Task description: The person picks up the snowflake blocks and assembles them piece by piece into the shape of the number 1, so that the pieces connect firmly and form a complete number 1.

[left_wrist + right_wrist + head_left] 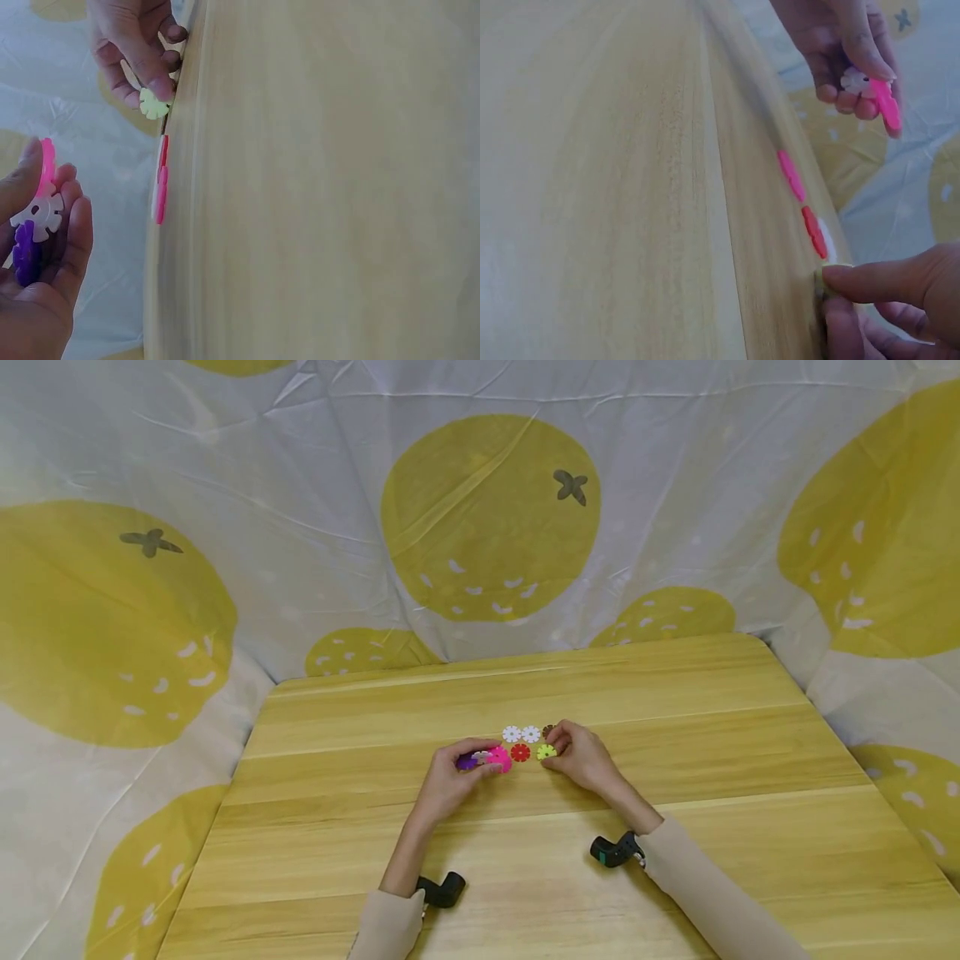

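A pale wooden table (675, 693), its light and darker grain bands running crosswise, has rounded far corners. A creased whitish cloth (300, 485) hangs beyond the table's far edge and down past both its sides. Large yellow fruit prints cover it: a round central fruit (480, 527) with a dark cross-shaped stem mark (572, 485) stands above the table's far edge, a left fruit (90, 635) with a similar mark lies beyond the table's far left corner, and a right fruit (885, 527) beyond its far right corner. Two smaller fruits (367, 656) are partly cut off by the table's far edge.
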